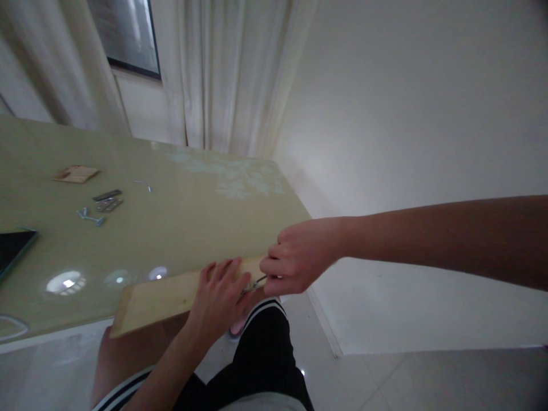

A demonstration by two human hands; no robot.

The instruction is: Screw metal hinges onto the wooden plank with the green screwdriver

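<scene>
A long pale wooden board (158, 302) lies along the table's near edge, partly overhanging it above my legs. My left hand (220, 297) grips the board, its fingers over the top face and its thumb toward the near edge. Beside that thumb is a small metal piece (248, 290) at the board's edge. My right hand (291, 265) is closed at the board's right end around a thin metal tool (260, 280). Only a short dark shaft of the tool shows, reaching toward the metal piece; the rest is hidden in my fist.
On the glossy green table (184, 222) lie several metal plates (108, 201), several screws or bolts (91, 217) and a small wooden piece (76, 173). A dark flat object (15, 248) rests at the left. A white wall (406, 131) stands close on the right, with curtains (240, 74) behind.
</scene>
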